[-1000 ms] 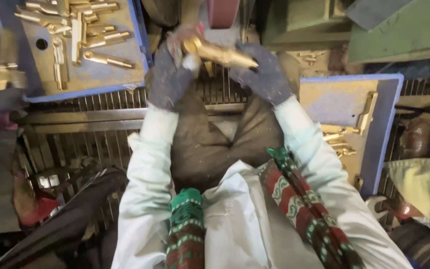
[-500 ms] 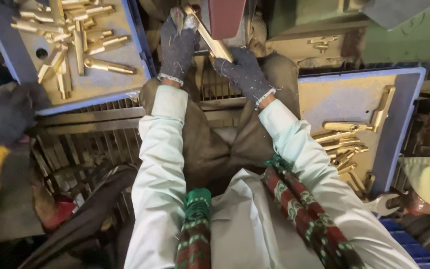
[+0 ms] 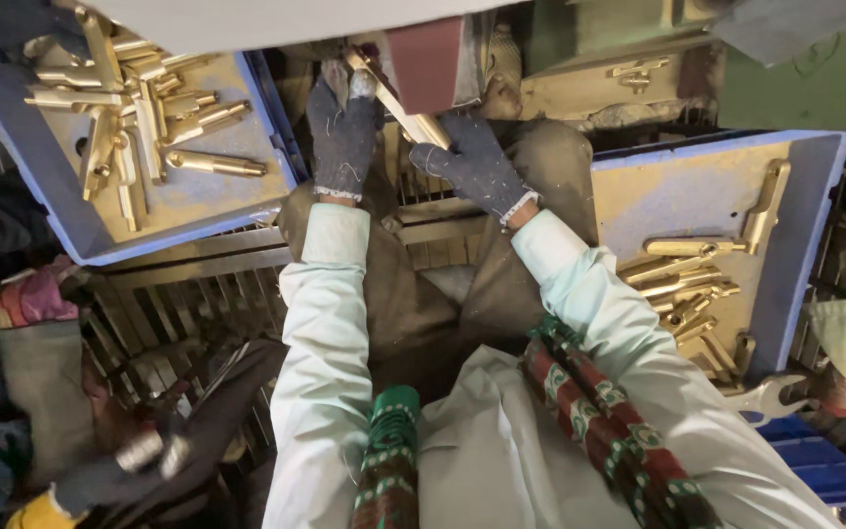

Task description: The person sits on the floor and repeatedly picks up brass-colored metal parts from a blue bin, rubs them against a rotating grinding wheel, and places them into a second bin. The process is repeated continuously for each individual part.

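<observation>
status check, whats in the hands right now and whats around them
Left hand and right hand, both gloved, shut on brass piece, held up against dark red belt. Blue trays of brass parts left and right. Nothing between.

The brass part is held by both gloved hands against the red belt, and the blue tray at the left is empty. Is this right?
Not quite. The head view shows the left tray holding many brass pieces; it is not empty. The rest stands: the left hand and right hand hold the brass part against the red belt.
</observation>
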